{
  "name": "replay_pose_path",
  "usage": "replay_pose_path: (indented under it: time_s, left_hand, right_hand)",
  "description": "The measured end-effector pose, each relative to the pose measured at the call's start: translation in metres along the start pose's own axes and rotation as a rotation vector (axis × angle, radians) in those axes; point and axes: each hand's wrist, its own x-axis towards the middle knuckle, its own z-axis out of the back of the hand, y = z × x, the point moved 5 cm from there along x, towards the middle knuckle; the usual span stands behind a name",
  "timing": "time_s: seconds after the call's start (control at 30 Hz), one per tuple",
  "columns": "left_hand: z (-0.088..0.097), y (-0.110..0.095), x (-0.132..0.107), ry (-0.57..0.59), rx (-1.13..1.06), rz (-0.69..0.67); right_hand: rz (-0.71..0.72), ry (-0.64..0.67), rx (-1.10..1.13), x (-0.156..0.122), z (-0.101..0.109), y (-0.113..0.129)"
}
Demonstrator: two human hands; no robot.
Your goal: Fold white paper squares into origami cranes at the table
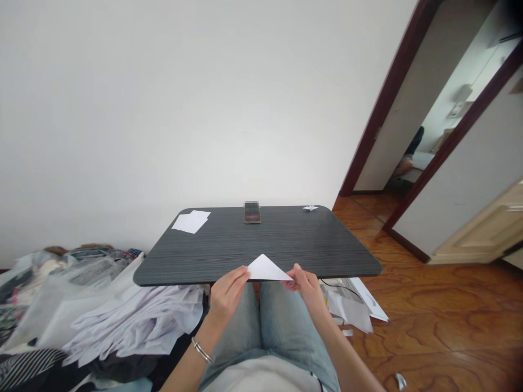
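A white sheet of paper (266, 269), folded into a triangle, lies at the near edge of the dark table (286, 234), its peak pointing away from me. My left hand (227, 294) holds its left corner between thumb and fingers, a silver bracelet on the wrist. At the opposite corner my right hand (304, 283) pinches the paper between thumb and forefinger. Both hands are closed on the paper just at the table's front edge.
Several white sheets (191, 221) lie at the table's back left. A phone-like device (252, 212) stands at the back middle, and a small folded paper figure (311, 208) sits at the back right. Clothes and bags (134, 321) are heaped left; papers (351, 310) lie beneath the right side.
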Motion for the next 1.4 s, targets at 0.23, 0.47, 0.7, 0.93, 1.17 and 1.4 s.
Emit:
replay_pose_path:
  time_s: [0.23,0.47,0.7,0.93,1.17,1.4]
  left_hand:
    - [0.016,0.000,0.020,-0.115,-0.156,0.330]
    - [0.004,0.001,0.027,0.104,-0.906,1.099]
    - [-0.001,-0.019,0.032,0.056,-1.003,1.224]
    - [0.012,-0.022,0.038,-0.052,-0.955,1.186]
    - [0.020,-0.023,0.044,-0.060,-0.919,1.109]
    - [0.025,-0.026,0.050,-0.071,-0.942,1.085]
  right_hand:
    - [-0.064,0.151,0.168,-0.006,-0.011,0.018]
    - [-0.064,0.141,0.168,-0.009,-0.011,0.029]
    - [-0.064,0.134,0.166,-0.012,-0.014,0.032]
    - [-0.024,0.112,0.159,-0.019,-0.011,0.039]
    - [-0.018,0.124,0.183,-0.022,-0.014,0.039]
    - [-0.021,0.120,0.173,-0.026,-0.015,0.042]
